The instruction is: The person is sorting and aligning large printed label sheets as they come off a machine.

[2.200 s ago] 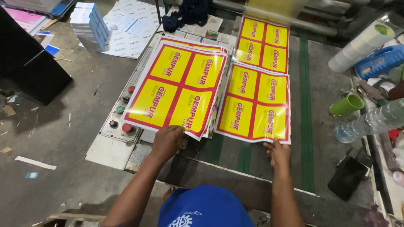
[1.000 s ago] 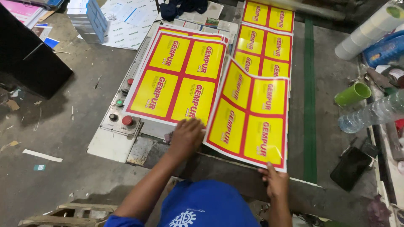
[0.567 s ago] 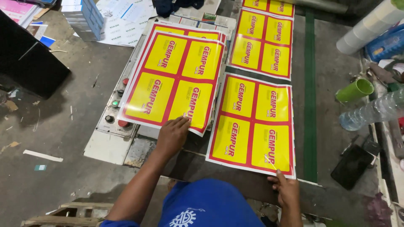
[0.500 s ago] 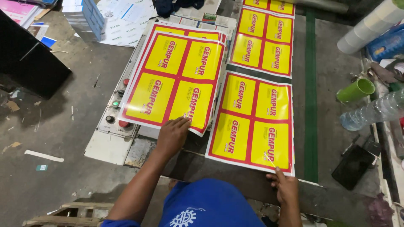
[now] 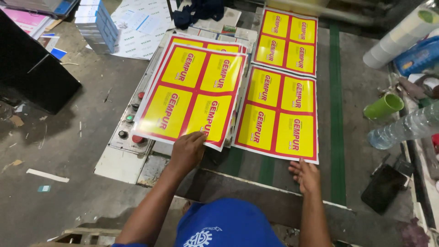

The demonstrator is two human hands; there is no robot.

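The desk (image 5: pixel 352 91), a grey belt with green stripes, fills the middle of the view; a pale control box (image 5: pixel 125 137) with round buttons sits at its left edge, under a stack of sheets (image 5: pixel 194 98), yellow panels framed in red, which overhangs it; a single sheet (image 5: pixel 279 114) of the same print lies flat beside the stack toward the near edge, and another sheet (image 5: pixel 287 41) lies beyond it toward the far edge. At the right edge are a clear bottle (image 5: pixel 404 130) on its side, a green cup (image 5: pixel 383 106) and a black phone (image 5: pixel 383 188). The left hand (image 5: pixel 187 151) lies flat, fingers together, on the stack's near corner; the right hand (image 5: pixel 305 176) is loosely spread, fingertips at the single sheet's near edge. Squaring the sheets likely wants light, even pressure, edges kept parallel to the belt stripes.
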